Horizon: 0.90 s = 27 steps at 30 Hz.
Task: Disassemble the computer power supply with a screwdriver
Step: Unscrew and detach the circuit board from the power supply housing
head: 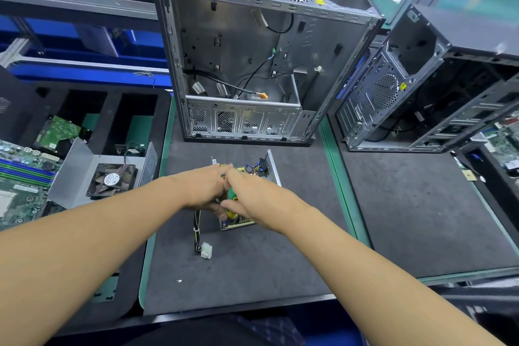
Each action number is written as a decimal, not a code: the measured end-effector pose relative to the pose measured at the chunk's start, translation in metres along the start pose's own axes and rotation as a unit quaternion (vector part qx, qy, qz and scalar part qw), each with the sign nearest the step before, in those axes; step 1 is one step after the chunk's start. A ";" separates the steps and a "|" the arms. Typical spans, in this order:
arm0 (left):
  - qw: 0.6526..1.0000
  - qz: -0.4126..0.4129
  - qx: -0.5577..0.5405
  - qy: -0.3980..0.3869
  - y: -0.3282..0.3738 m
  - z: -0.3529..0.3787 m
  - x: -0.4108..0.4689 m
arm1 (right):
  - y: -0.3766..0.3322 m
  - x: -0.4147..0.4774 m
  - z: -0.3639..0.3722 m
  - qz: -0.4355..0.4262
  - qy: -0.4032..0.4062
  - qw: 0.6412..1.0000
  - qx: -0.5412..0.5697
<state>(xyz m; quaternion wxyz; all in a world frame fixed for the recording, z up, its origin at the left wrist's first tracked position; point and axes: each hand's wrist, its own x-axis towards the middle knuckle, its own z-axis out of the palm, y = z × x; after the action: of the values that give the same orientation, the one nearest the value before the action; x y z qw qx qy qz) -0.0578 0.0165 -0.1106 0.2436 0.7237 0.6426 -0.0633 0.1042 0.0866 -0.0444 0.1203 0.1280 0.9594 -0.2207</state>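
Observation:
The opened power supply (pixel 264 170) lies on the dark mat in the middle, its metal tray and circuit board mostly hidden under my hands. My right hand (pixel 252 196) grips a green-and-yellow screwdriver handle (pixel 232 194) over the board. My left hand (pixel 206 187) rests on the unit's left side, fingers curled beside the screwdriver; what it holds is hidden. A cable bundle with a white connector (pixel 206 250) trails from the unit toward me.
An empty silver computer case (pixel 247 45) stands open behind the power supply. A second case (pixel 427 87) lies at the right. At the left sit a grey cover with a fan (pixel 111 180), a motherboard (pixel 22 171) and a black foam tray (pixel 112 109).

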 end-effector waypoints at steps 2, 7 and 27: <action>1.000 0.004 0.020 -0.015 0.000 0.000 0.000 | 0.000 -0.002 0.001 0.000 0.007 1.000 0.001; 0.999 -0.002 0.025 -0.027 -0.001 -0.002 -0.003 | 0.004 -0.005 0.003 0.010 0.021 0.999 0.027; 1.000 0.003 0.014 0.000 0.000 0.000 -0.007 | 0.000 -0.002 -0.001 -0.004 0.007 1.000 0.020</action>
<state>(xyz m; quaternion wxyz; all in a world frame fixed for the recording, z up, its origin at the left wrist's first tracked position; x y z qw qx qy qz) -0.0592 0.0100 -0.1081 0.2337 0.7291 0.6393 -0.0712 0.1058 0.0864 -0.0429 0.1101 0.1284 0.9561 -0.2392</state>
